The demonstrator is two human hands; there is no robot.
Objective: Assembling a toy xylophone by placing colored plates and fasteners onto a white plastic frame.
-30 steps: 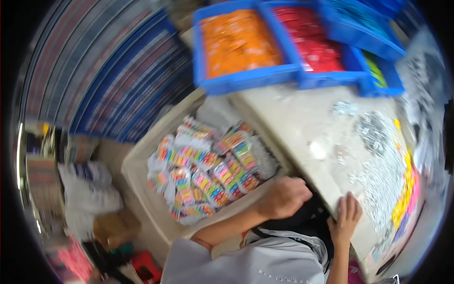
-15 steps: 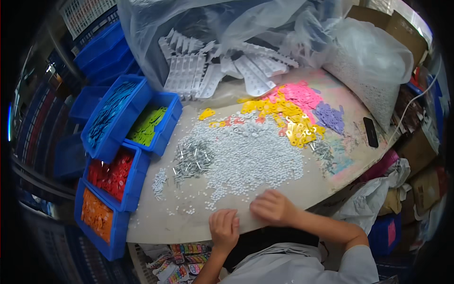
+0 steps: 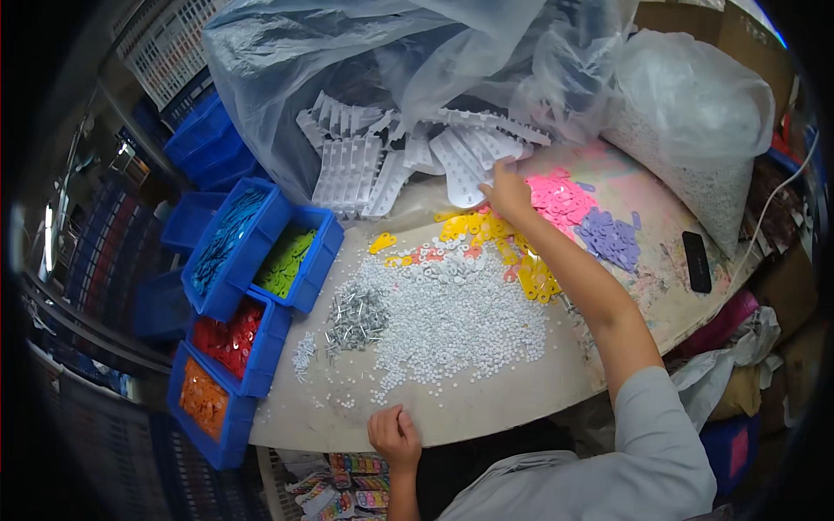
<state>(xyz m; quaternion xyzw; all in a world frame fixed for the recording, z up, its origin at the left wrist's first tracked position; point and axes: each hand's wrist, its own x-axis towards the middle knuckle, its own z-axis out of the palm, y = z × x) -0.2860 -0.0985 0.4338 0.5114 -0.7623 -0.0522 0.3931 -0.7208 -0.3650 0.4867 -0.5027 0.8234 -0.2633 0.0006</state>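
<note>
I take this for a small assembly workshop. On my feed the counter (image 3: 291, 421) carries heaps of tiny white pieces (image 3: 469, 321) and metal pins (image 3: 356, 317). I see blue bins (image 3: 234, 438) holding small parts sorted by colour, white moulded strips (image 3: 347, 178) by a large plastic bag (image 3: 347, 61), stacked crates (image 3: 169, 43) and cardboard boxes (image 3: 769, 56).

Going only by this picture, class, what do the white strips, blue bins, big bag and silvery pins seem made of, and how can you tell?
Strips: probably moulded plastic, fairly matt; regular raised shapes suggest it.
Bins: likely rigid plastic, smooth; even blue colour, thick rims.
Bag: thin plastic film, glossy; see-through folds with highlights.
Pins: likely metal, shiny; bright glints, though plated plastic is possible.
</note>
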